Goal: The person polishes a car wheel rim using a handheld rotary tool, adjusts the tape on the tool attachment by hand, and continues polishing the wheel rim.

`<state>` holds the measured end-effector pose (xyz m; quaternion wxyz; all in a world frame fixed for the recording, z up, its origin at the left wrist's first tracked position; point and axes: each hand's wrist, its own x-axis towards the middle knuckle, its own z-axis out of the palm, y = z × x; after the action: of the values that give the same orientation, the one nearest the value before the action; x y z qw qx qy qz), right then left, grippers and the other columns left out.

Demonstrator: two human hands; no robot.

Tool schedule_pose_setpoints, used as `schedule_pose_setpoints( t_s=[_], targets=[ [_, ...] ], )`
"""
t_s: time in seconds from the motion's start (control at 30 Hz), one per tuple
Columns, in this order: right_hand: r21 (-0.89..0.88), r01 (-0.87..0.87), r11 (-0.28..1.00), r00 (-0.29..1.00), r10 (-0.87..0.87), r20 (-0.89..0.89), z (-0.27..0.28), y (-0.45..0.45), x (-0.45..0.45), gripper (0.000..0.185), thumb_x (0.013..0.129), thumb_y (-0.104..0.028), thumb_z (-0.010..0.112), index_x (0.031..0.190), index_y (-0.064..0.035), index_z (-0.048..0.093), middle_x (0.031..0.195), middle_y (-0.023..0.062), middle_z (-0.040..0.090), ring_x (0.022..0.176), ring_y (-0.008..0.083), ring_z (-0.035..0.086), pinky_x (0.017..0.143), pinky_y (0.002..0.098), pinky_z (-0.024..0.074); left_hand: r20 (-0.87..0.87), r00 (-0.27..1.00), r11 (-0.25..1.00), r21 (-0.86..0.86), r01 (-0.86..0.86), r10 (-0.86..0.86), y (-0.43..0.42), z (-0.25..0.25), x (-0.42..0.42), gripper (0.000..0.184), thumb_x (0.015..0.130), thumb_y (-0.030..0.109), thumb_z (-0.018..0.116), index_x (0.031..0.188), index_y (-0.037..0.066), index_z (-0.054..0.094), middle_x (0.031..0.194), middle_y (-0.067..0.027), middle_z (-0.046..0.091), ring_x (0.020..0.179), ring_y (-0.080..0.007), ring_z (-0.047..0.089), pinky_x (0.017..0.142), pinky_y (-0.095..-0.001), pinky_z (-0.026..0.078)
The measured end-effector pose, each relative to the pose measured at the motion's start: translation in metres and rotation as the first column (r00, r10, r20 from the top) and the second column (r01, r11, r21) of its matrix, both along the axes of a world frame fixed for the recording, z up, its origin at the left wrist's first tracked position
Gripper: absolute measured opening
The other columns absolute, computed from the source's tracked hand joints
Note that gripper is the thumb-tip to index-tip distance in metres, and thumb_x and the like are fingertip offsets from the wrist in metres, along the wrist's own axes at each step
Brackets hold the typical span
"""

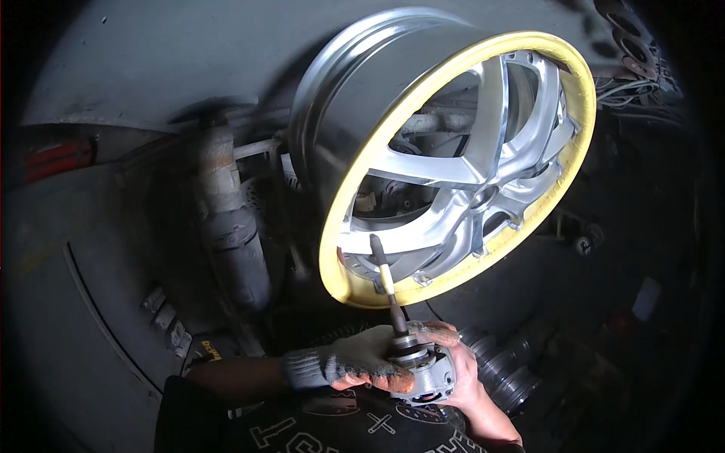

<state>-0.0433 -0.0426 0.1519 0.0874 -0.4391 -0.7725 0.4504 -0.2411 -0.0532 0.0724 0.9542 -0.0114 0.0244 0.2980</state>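
Note:
My left hand (362,361), in a grey work glove with worn orange patches, wraps round the head of a grey angle grinder (432,375). Bare, my right hand (466,371) closes on the grinder's body from the other side, its fingers partly hidden. A long spindle attachment (397,318) with a pale band and dark rounded tip points up from the grinder. In this view the tip overlaps the lower left spoke of a silver alloy wheel (483,158); I cannot tell whether they touch. Yellow wrapping (332,257) covers the wheel's front rim.
The wheel stands tilted in front of a grey wall (189,60). Left of it is a dusty cylindrical machine part (234,249). Dark stacked round metal parts (502,370) are at lower right. Cables (627,90) and rusty rings (634,49) hang at upper right.

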Motion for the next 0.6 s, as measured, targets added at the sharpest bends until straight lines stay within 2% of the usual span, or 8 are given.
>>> schedule_pose_setpoints(
  t_s=[0.03, 0.07, 0.13, 0.17, 0.33, 0.37, 0.4, 0.6],
  targets=[
    [-0.004, -0.005, 1.0, 1.0, 0.005, -0.002, 0.0, 0.0, -0.002, 0.077, 0.059, -0.026, 0.089, 0.118, 0.01, 0.054, 0.114, 0.0252, 0.064, 0.105, 0.0444, 0.064, 0.092, 0.0497, 0.05, -0.013, 0.999, 0.999, -0.002, 0.037, -0.037, 0.0, 0.0, -0.004, 0.106, 0.06, 0.04, 0.091, 0.145, 0.002, 0.042, 0.153, -0.011, 0.031, 0.14, -0.0215, 0.034, 0.114, -0.0367, 0.028],
    [-0.005, -0.004, 1.0, 1.0, 0.004, 0.0, 0.0, 0.0, -0.005, 0.077, 0.059, -0.026, 0.089, 0.118, 0.01, 0.054, 0.114, 0.0252, 0.064, 0.105, 0.0444, 0.064, 0.092, 0.0497, 0.05, -0.011, 0.999, 0.999, -0.003, 0.037, -0.037, -0.001, -0.001, -0.006, 0.106, 0.06, 0.04, 0.091, 0.145, 0.002, 0.042, 0.153, -0.011, 0.031, 0.14, -0.0215, 0.034, 0.114, -0.0367, 0.028],
    [-0.047, -0.01, 0.999, 0.999, 0.013, 0.051, 0.003, -0.001, -0.01, 0.079, 0.059, -0.025, 0.089, 0.122, 0.0042, 0.052, 0.121, 0.0211, 0.063, 0.111, 0.0405, 0.063, 0.097, 0.0485, 0.0493, 0.037, 0.999, 0.999, -0.028, -0.021, 0.022, -0.005, -0.002, -0.012, 0.09, 0.069, 0.023, 0.086, 0.145, 0.002, 0.042, 0.145, -0.008, 0.042, 0.128, -0.0187, 0.043, 0.109, -0.0307, 0.032],
    [-0.058, -0.007, 0.998, 0.997, 0.012, 0.076, 0.003, -0.003, -0.011, 0.079, 0.058, -0.024, 0.09, 0.122, 0.0041, 0.052, 0.122, 0.0203, 0.063, 0.112, 0.0404, 0.062, 0.096, 0.0469, 0.0498, 0.039, 0.999, 0.999, -0.029, -0.02, 0.021, -0.006, -0.003, -0.015, 0.09, 0.069, 0.023, 0.086, 0.145, 0.002, 0.042, 0.145, -0.008, 0.042, 0.128, -0.0187, 0.043, 0.109, -0.0307, 0.032],
    [-0.044, -0.025, 0.999, 0.997, 0.028, 0.07, 0.005, 0.0, -0.028, 0.08, 0.057, -0.024, 0.09, 0.121, 0.0036, 0.052, 0.12, 0.0196, 0.064, 0.11, 0.0392, 0.064, 0.095, 0.0463, 0.0505, -0.024, 0.996, 0.997, -0.002, -0.081, 0.081, -0.013, -0.004, -0.027, 0.091, 0.068, 0.034, 0.088, 0.143, 0.003, 0.047, 0.148, -0.0101, 0.04, 0.133, -0.0213, 0.04, 0.112, -0.0333, 0.03],
    [-0.03, -0.048, 0.998, 0.998, 0.05, 0.05, -0.002, -0.005, -0.024, 0.082, 0.057, -0.028, 0.091, 0.121, 0.006, 0.052, 0.119, 0.0225, 0.063, 0.109, 0.0405, 0.064, 0.096, 0.048, 0.0499, -0.023, 0.997, 0.997, -0.027, -0.071, 0.071, -0.012, -0.001, -0.031, 0.092, 0.067, 0.038, 0.088, 0.142, 0.003, 0.048, 0.15, -0.0112, 0.038, 0.137, -0.0227, 0.038, 0.113, -0.0343, 0.028],
    [-0.017, -0.071, 0.997, 0.997, 0.071, 0.03, -0.006, -0.007, -0.022, 0.084, 0.057, -0.031, 0.091, 0.12, 0.0084, 0.052, 0.119, 0.0254, 0.062, 0.109, 0.0417, 0.064, 0.096, 0.0496, 0.0494, -0.023, 0.997, 0.997, -0.026, -0.072, 0.071, -0.013, -0.001, -0.033, 0.092, 0.067, 0.038, 0.088, 0.142, 0.003, 0.048, 0.15, -0.0112, 0.038, 0.137, -0.0227, 0.038, 0.113, -0.0343, 0.028],
    [-0.044, -0.071, 0.996, 0.995, 0.074, 0.063, -0.006, -0.011, -0.022, 0.085, 0.057, -0.03, 0.091, 0.121, 0.0067, 0.05, 0.119, 0.0249, 0.063, 0.108, 0.0421, 0.064, 0.094, 0.0486, 0.05, -0.018, 0.994, 0.995, -0.009, -0.104, 0.104, -0.013, 0.002, -0.039, 0.093, 0.07, 0.038, 0.086, 0.144, 0.0, 0.043, 0.152, -0.0133, 0.036, 0.139, -0.0238, 0.036, 0.115, -0.0365, 0.025]
  ],
)
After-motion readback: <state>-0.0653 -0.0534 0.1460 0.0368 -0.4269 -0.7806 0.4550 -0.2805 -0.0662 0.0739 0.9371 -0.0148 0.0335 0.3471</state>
